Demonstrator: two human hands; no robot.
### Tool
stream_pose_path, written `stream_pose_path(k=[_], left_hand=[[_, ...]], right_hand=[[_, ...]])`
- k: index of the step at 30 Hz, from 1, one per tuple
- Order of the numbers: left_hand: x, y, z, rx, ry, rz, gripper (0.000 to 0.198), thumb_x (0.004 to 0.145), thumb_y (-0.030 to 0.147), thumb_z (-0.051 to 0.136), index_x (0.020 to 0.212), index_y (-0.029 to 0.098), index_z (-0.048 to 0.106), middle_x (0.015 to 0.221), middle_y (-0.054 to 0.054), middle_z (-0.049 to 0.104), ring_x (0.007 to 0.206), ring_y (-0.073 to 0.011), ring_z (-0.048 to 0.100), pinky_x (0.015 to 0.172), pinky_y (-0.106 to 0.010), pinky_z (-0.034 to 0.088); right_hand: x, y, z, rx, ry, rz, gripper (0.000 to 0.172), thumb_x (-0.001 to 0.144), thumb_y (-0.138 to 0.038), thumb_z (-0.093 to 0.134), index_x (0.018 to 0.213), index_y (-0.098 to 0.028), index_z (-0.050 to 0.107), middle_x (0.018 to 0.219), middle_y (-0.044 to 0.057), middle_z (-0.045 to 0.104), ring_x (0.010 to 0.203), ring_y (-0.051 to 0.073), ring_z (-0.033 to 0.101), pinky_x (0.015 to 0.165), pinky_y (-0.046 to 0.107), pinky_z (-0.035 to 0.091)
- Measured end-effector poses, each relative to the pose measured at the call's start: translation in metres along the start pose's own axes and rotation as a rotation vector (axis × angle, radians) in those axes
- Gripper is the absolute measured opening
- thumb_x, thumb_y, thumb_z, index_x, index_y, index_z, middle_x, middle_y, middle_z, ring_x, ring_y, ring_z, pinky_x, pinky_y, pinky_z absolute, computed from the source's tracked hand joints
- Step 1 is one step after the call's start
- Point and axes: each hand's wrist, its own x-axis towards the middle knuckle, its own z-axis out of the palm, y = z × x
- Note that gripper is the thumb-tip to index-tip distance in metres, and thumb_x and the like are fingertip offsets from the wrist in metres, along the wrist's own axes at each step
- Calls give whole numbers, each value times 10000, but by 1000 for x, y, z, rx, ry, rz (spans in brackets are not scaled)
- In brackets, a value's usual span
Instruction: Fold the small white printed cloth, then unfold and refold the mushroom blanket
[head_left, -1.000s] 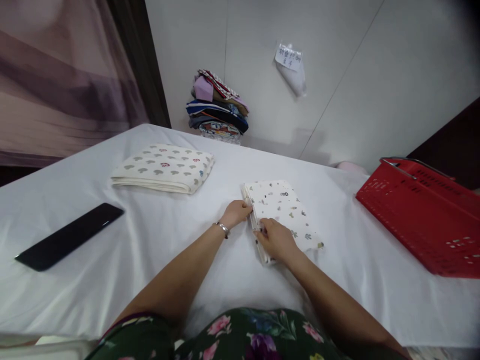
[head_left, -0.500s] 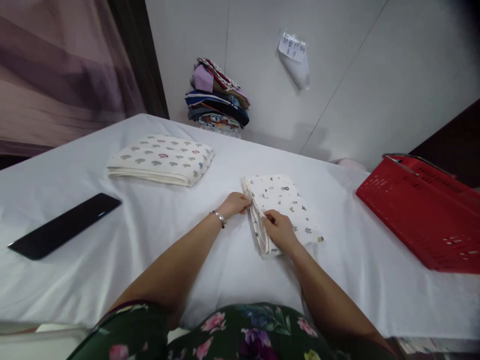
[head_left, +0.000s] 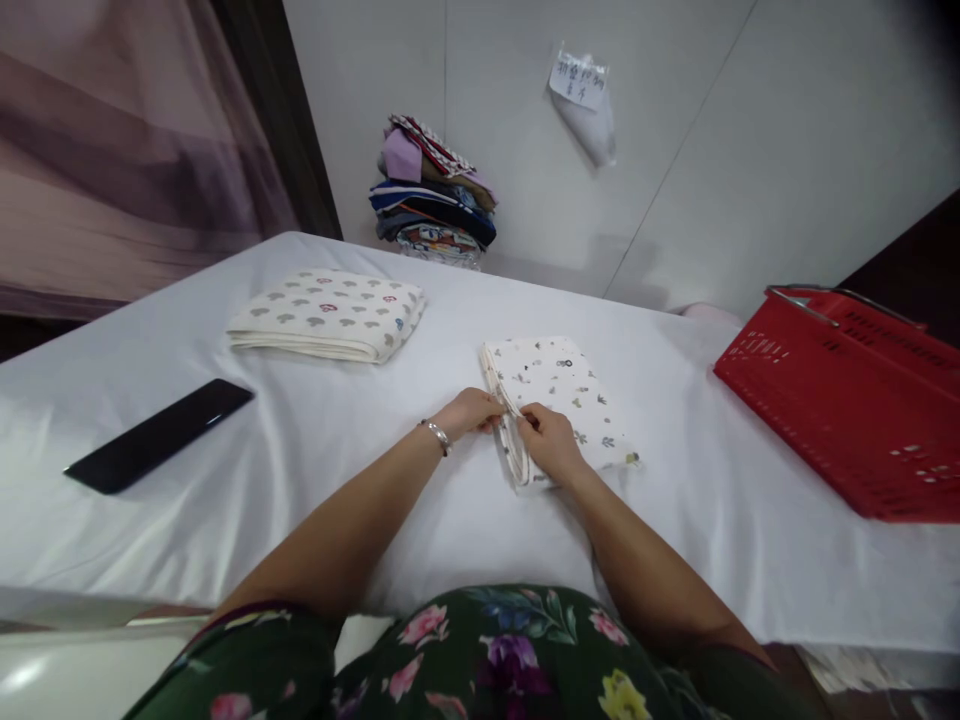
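White table (head_left: pixel 675 560): red basket (head_left: pixel 840 400), held cloth (head_left: pixel 555 375)

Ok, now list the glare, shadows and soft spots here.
Head view: a small glint on the glossy black slab; head view: a faint shadow on the wall beyond the table; head view: the upper-right corner darkens and blurs; head view: the print on the handled cloth looks slightly soft.

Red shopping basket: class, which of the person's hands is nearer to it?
Right. The right hand grips the folded plant-print cloth, left of the red shopping basket; the left hand, at that cloth's left edge, is farther left.
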Motion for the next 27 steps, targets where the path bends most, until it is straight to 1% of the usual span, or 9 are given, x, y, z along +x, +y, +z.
stream_pose_path(k=[3, 8, 15, 20, 24, 27], left_hand=[[3, -8, 6, -27, 50, 26, 185, 676, 199, 605, 532, 146, 501, 442, 40, 508, 380, -61, 450, 433, -190, 345], [5, -15, 3, -54, 69, 33, 193, 656, 207, 627, 529, 153, 490, 416, 43, 481, 383, -77, 471, 416, -190, 330], [-3, -15, 6, -80, 64, 77, 171, 712, 241, 604, 595, 149, 521, 505, 35, 532, 401, -58, 467, 413, -178, 318], [-5, -13, 7, -98, 60, 108, 163, 698, 267, 621, 640, 160, 514, 517, 45, 514, 408, -53, 441, 407, -177, 295], [-4, -15, 7, -65, 37, 117, 237, 676, 360, 630, 611, 160, 520, 454, 55, 445, 389, -59, 374, 389, -195, 244], [-2, -17, 8, 3, 54, 158, 271, 633, 366, 653, 565, 166, 484, 426, 67, 390, 408, -60, 342, 406, -202, 232]], right_hand=[[0, 0, 0, 10, -1, 2, 184, 791, -282, 466, 831, -213, 632, 641, -17, 600, 598, 132, 521, 574, 224, 347], [-2, -2, -2, 34, 0, 17, 181, 790, -301, 473, 813, -213, 630, 635, -22, 594, 596, 128, 519, 574, 223, 347], [-2, -3, -2, 26, 7, 18, 196, 806, -336, 479, 803, -217, 635, 644, -19, 611, 603, 130, 529, 578, 225, 349], [-2, -3, -2, 28, 8, 22, 206, 809, -334, 473, 806, -216, 642, 643, -15, 618, 600, 131, 531, 576, 225, 355], [-2, -1, 0, 34, 17, 6, 217, 812, -324, 458, 813, -216, 646, 640, -16, 611, 590, 128, 529, 566, 224, 348], [-1, 1, 1, 31, 21, 4, 214, 799, -301, 455, 810, -214, 650, 640, -14, 613, 591, 130, 529, 570, 226, 350]])
